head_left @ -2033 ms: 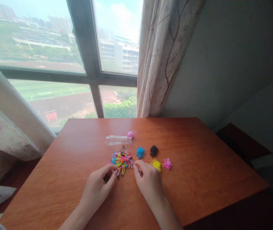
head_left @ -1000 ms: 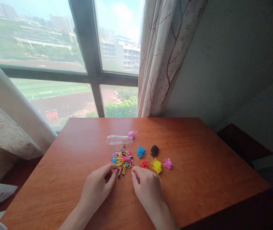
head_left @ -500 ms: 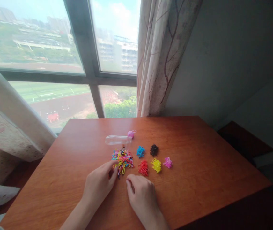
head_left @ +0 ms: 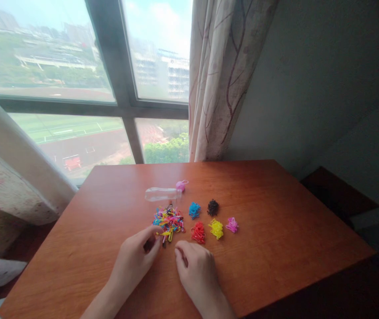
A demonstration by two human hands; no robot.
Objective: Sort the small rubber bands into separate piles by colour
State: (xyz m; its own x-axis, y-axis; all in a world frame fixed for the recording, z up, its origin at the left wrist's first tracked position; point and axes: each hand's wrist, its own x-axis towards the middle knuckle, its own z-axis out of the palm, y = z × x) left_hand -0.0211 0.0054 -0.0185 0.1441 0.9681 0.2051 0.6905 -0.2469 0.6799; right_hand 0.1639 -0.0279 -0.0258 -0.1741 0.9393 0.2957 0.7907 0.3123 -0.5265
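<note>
A mixed pile of small coloured plastic loops (head_left: 171, 220) lies on the table in front of me; their exact kind is too small to tell. My left hand (head_left: 136, 252) is at the pile's near left edge, thumb and forefinger curled in a pinch around what looks like a yellow loop (head_left: 159, 233). To its right, my right hand (head_left: 198, 268) rests closed near the tabletop, thumb against forefinger; anything inside is hidden. Sorted heaps lie beyond it: red (head_left: 198, 232), yellow (head_left: 216, 228), pink (head_left: 232, 225), blue (head_left: 194, 210) and black (head_left: 213, 207).
Behind the pile a clear plastic container (head_left: 161, 194) lies on its side, with a pink cap (head_left: 180, 186) at its right end. The brown wooden table (head_left: 276, 230) ends at a window (head_left: 126, 106) and a patterned curtain (head_left: 212, 88).
My left hand has drawn back slightly to the left and down at the pile's edge. My right hand stays nearly still. The whole view has shifted a little.
</note>
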